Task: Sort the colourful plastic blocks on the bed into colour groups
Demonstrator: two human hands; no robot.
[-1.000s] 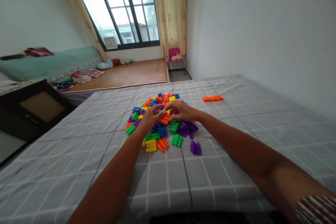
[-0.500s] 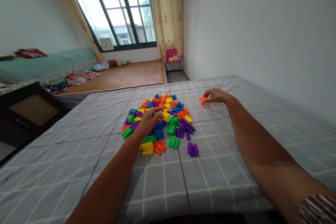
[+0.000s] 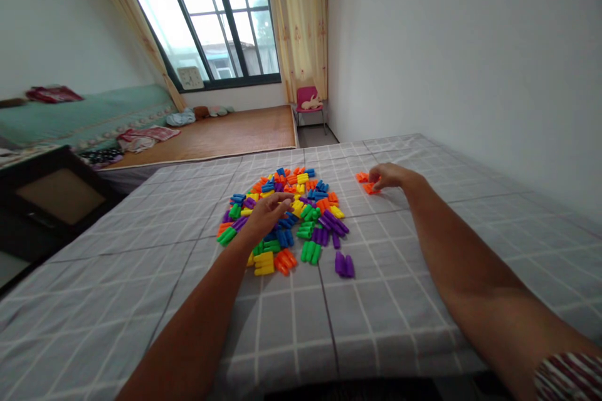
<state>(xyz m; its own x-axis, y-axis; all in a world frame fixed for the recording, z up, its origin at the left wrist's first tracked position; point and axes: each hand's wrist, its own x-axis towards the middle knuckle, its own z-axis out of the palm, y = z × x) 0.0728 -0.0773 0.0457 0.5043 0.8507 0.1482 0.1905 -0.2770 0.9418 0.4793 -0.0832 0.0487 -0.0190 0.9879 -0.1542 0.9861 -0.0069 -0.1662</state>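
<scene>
A pile of small plastic toy blocks (image 3: 285, 238) in orange, yellow, green, blue and purple lies on the grey checked cloth (image 3: 282, 326). Over its middle is my left hand (image 3: 268, 216), fingers stretched forward and apart from the thumb, with nothing visible in it. To the right of the pile, my right hand (image 3: 389, 175) pinches an orange block (image 3: 370, 188) down at the cloth. Just behind that one lies another orange block (image 3: 361, 177), partly beside my fingertips. A purple block (image 3: 345, 265) sits by itself at the near side of the pile.
A white wall (image 3: 446, 44) runs along the right side. Beyond the cloth-covered surface are a low bed (image 3: 235, 131), a pink chair (image 3: 308, 97) with a soft toy, and a window (image 3: 211, 25). A dark cabinet (image 3: 56, 200) stands at the left.
My right hand has shifted slightly right and nearer, and two orange blocks now show beside it instead of one. The left hand has barely moved above the pile.
</scene>
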